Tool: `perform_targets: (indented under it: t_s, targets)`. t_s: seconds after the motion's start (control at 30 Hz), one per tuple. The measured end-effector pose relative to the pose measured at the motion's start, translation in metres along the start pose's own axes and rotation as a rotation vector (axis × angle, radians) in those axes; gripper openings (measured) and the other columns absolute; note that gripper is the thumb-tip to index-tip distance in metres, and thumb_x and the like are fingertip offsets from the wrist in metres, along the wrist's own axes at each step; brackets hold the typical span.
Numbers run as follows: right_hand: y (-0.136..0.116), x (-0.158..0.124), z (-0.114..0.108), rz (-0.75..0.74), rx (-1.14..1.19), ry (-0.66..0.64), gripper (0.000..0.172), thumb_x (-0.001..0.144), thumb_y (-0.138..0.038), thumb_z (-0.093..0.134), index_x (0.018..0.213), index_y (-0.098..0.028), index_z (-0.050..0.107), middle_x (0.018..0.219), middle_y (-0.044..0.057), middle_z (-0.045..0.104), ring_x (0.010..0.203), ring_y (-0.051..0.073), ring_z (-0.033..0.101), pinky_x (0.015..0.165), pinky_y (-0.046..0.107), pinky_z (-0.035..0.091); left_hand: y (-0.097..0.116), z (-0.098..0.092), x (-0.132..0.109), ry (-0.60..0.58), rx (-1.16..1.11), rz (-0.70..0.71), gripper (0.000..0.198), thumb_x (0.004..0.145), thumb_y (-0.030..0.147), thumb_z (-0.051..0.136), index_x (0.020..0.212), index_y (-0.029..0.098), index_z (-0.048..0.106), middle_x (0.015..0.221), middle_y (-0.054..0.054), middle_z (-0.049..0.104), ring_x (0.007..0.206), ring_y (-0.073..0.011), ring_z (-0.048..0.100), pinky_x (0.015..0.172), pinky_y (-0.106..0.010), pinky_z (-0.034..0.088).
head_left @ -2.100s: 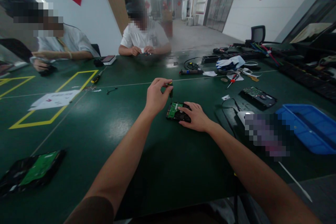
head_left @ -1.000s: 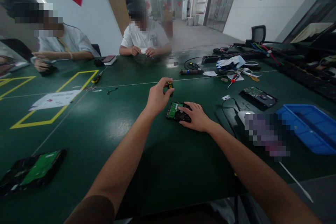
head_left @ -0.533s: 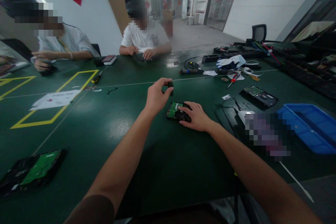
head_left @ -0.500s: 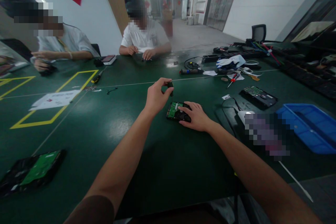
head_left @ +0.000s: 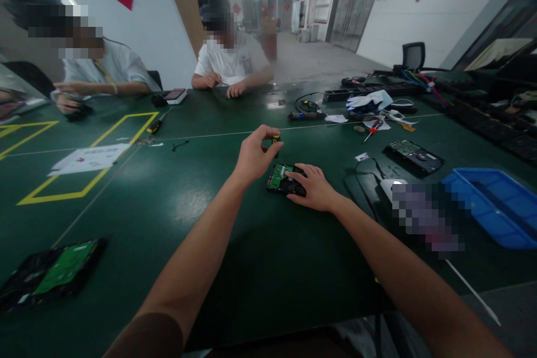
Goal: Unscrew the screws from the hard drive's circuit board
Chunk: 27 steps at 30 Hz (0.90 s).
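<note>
My left hand (head_left: 259,152) pinches the handle of a small black-and-yellow screwdriver (head_left: 276,139), held upright with its shaft pointing down. Whether its tip touches anything is too small to tell. Just below lies a hard drive (head_left: 277,178), its green circuit board facing up. My right hand (head_left: 312,187) grips this drive from the right, thumb along the near side and fingers over the top, hiding its right half.
Another hard drive (head_left: 413,156) and a blue tray (head_left: 495,201) lie to the right. A third drive (head_left: 54,274) is at lower left. Red screwdriver (head_left: 373,131), glove (head_left: 369,100) and paper (head_left: 90,158) lie farther off. Two people sit across the table (head_left: 176,257).
The screwdriver handle has turned in my left fingers, so its yellow part now shows. My left hand has shifted slightly right; my right hand stays on the hard drive.
</note>
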State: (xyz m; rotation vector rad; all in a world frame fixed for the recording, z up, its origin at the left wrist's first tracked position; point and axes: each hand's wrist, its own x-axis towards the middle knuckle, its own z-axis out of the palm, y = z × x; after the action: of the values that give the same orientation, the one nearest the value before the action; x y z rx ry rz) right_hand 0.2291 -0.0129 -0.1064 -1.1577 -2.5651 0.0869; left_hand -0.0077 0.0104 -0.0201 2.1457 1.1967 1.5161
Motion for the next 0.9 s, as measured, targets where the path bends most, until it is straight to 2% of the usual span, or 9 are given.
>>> perform_targets:
  t_s: [0.07,0.17,0.23,0.37,0.7,0.9]
  targets:
    - [0.0,0.0,0.0,0.003,0.004,0.002,0.07,0.09,-0.064,0.064,0.149,-0.028,0.054,0.154,0.017,0.043,0.142,0.04,0.039,0.116,0.061,0.029,-0.0008,-0.0025,0.0017,0.032,0.091,0.029,0.021,0.09,0.014,0.07,0.109,0.022,0.067,0.113,-0.006,0.07,0.102,-0.0186,0.069,0.065,-0.025,0.055]
    - [0.0001,0.0003,0.0001,0.001,0.011,0.002,0.07,0.09,-0.064,0.064,0.15,-0.028,0.053,0.155,0.016,0.042,0.142,0.04,0.039,0.116,0.06,0.029,-0.0032,-0.0057,0.0034,0.067,0.16,0.051,0.024,0.089,0.009,0.068,0.11,0.022,0.07,0.11,-0.006,0.069,0.098,-0.018,0.068,0.076,-0.03,0.058]
    - [0.0003,0.0004,0.0002,-0.002,0.011,0.003,0.07,0.09,-0.064,0.063,0.15,-0.028,0.053,0.155,0.016,0.042,0.142,0.04,0.039,0.117,0.06,0.029,-0.0045,-0.0062,0.0035,0.058,0.152,0.044,0.027,0.09,0.007,0.065,0.112,0.022,0.07,0.112,-0.005,0.07,0.097,-0.0176,0.069,0.083,-0.032,0.058]
    - [0.001,0.0006,0.0003,-0.006,0.003,0.002,0.071,0.09,-0.065,0.063,0.15,-0.028,0.053,0.154,0.017,0.043,0.141,0.04,0.041,0.117,0.061,0.029,-0.0049,-0.0041,0.0023,0.023,0.115,-0.003,0.025,0.093,0.012,0.065,0.116,0.023,0.068,0.113,-0.005,0.075,0.101,-0.0186,0.072,0.086,-0.033,0.058]
    - [0.0007,0.0,0.0004,-0.003,0.001,-0.003,0.071,0.091,-0.065,0.062,0.15,-0.029,0.052,0.155,0.016,0.042,0.142,0.04,0.04,0.117,0.062,0.028,-0.0054,-0.0012,0.0005,0.04,0.048,-0.061,0.02,0.091,0.023,0.074,0.108,0.023,0.064,0.112,-0.004,0.076,0.101,-0.0194,0.073,0.068,-0.027,0.054]
    - [0.0013,0.0004,0.0011,0.003,0.007,-0.002,0.071,0.09,-0.065,0.063,0.15,-0.03,0.052,0.156,0.016,0.042,0.142,0.041,0.038,0.116,0.063,0.028,0.0011,-0.0039,0.002,0.051,0.127,-0.025,0.019,0.089,0.018,0.072,0.107,0.023,0.068,0.112,-0.006,0.071,0.101,-0.0192,0.069,0.062,-0.025,0.051]
